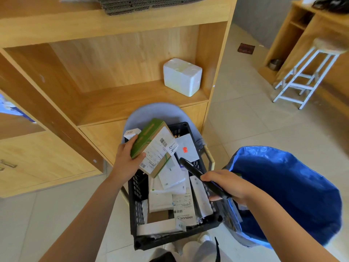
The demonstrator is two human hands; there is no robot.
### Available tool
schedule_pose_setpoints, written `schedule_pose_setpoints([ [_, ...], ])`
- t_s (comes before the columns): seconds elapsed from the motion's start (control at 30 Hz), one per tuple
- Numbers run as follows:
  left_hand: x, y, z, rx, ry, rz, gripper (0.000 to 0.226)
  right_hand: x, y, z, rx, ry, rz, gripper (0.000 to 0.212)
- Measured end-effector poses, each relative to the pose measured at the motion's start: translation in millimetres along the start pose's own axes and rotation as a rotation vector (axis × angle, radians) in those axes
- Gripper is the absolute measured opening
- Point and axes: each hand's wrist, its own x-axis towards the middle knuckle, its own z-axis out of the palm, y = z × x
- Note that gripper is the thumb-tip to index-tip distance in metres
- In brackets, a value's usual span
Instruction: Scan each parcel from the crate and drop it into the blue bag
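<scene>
My left hand (126, 159) grips a green and brown parcel box (153, 146) with a white shipping label, held tilted above the black crate (136, 190). My right hand (225, 186) holds a black handheld scanner (196, 174), its head pointing up-left toward the box's label, a short gap away. Several white parcels and envelopes (170, 191) fill the crate. The open blue bag (287, 190) stands just right of the crate, beside my right forearm.
The crate rests on a pale blue chair (156, 112) in front of a wooden shelf unit (113, 72) holding a white foam box (182, 76). A white metal stool (306, 76) and a second wooden unit (309, 31) stand at the far right. Tiled floor surrounds everything.
</scene>
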Motion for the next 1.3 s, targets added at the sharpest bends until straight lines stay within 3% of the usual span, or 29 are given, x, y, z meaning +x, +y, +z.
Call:
schedule_pose_setpoints([
  [0.13,0,0,-2,0.0,0.008,-0.01,0.067,1,-3,-1,-0.012,-0.018,-0.004,0.04],
  [0.4,0,3,-6,-0.108,-0.007,-0.021,0.066,0,2,-3,-0.016,-0.03,-0.021,0.028],
  [0.6,1,29,14,-0.363,-0.065,-0.056,0.037,5,27,-23,-0.055,0.226,-0.012,0.042],
  [0.7,7,49,38,-0.364,-0.125,-0.059,0.031,-1,49,-47,-0.148,0.348,0.009,0.031],
  [1.03,15,123,192,-0.168,-0.504,-0.049,0.035,-44,151,-177,-0.232,0.673,0.25,0.046],
  [1.3,15,151,368,-0.147,-0.604,-0.263,0.038,-50,241,-278,-0.188,0.689,0.467,0.056],
])
